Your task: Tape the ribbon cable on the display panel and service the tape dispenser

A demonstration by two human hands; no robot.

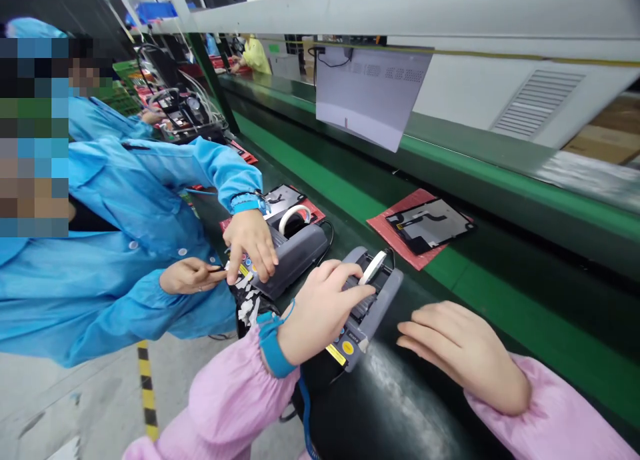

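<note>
My left hand (320, 307), with a blue strap on its wrist, lies over a grey tape dispenser (353, 343). Its thumb and index finger close around the lower edge of the white tape roll (373, 268); the other fingertips are hidden. To the right, my right hand (455, 347) is over the dark bench, apart from the dispenser. Its fingers are stretched out and nothing shows in them. Beyond it, a flat panel with a dark flex cable (430, 223) lies on a red sheet (417, 260).
At left, a co-worker in a blue coat (135, 207) has a hand on a second tape dispenser (300, 257). White scraps (246, 307) lie beside it. A green strip (345, 193) runs along the bench, and a white sheet (370, 100) hangs above it.
</note>
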